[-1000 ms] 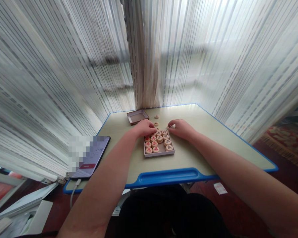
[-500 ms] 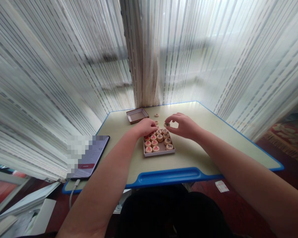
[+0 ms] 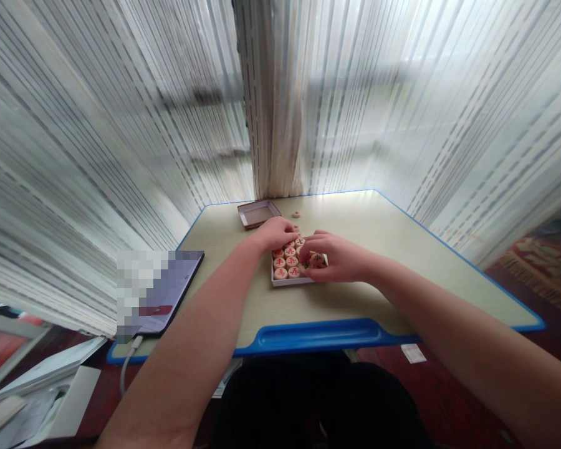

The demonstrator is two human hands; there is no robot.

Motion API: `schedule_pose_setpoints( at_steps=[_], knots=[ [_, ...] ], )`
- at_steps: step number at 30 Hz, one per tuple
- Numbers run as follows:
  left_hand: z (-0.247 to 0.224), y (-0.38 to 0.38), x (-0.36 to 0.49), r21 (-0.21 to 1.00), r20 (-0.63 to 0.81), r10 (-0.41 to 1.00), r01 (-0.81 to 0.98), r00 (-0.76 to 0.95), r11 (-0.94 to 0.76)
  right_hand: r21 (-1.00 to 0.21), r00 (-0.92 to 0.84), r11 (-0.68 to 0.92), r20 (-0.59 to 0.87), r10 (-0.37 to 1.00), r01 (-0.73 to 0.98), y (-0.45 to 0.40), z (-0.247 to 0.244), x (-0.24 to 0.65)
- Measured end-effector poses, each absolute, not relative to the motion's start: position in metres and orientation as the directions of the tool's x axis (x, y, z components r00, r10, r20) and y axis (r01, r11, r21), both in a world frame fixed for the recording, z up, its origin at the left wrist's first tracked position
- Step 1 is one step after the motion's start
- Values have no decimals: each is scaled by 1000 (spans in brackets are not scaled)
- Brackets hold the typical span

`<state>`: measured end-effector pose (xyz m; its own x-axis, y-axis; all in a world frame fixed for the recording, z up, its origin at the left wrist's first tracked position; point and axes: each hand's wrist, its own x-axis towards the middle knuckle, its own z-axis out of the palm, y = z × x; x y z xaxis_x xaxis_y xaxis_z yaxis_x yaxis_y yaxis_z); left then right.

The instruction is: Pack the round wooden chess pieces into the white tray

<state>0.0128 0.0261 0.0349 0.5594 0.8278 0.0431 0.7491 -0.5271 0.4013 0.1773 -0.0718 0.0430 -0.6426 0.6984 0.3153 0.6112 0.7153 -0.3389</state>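
A shallow box [image 3: 292, 282] on the table holds several round wooden pieces with red or black characters, such as a red-marked piece [image 3: 281, 273] in its near left corner. My left hand [image 3: 278, 233] rests at the box's far left part, fingers bent together; what they hold, if anything, is hidden. Over the right side of the box is my right hand [image 3: 330, 255], its thumb and fingers curled round a wooden piece [image 3: 306, 266] low in the box. Beyond the box lies a loose piece [image 3: 297, 214], with another loose piece [image 3: 296, 228] nearer to my left hand.
An open box lid [image 3: 258, 214] lies at the table's far left. A tablet [image 3: 180, 293] with a cable [image 3: 128, 362] is at the left edge. The table [image 3: 425, 262] has a blue rim and a blue front tray [image 3: 318, 335]. Curtains hang behind.
My right hand has moved from beyond the box's far right corner, where it pinched a piece, down over the right part of the box. My left hand has stayed near the far left part.
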Motion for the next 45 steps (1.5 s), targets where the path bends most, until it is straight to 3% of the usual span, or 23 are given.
schedule_pose_setpoints(
  at_steps=[10,15,21,24,27,31,34,38,45],
  knots=[
    [35,31,16,383,24,882,811,470,-443,-339,-553,648,339,761,683,-67,43,181],
    [35,29,21,397,34,912,831,410,-389,-422,-432,555,355,829,717,-61,39,184],
    [30,34,23,468,41,912,799,408,-378,-451,-288,514,478,830,730,-50,28,185],
    [31,32,21,511,74,930,787,361,-346,-531,-132,456,538,833,714,-41,22,188],
    [33,29,18,536,184,944,778,274,-330,-700,42,373,498,866,609,-32,19,194],
    [32,27,12,553,310,931,760,194,-342,-887,82,303,350,933,348,-29,21,200],
    [33,24,10,532,398,855,675,333,-510,-925,70,295,320,945,240,-33,25,197],
    [38,12,14,374,534,634,516,559,-770,-967,72,244,249,966,69,-35,26,193],
    [47,-3,17,191,569,532,529,627,-827,-992,17,20,18,1000,-127,-36,28,196]
  ],
)
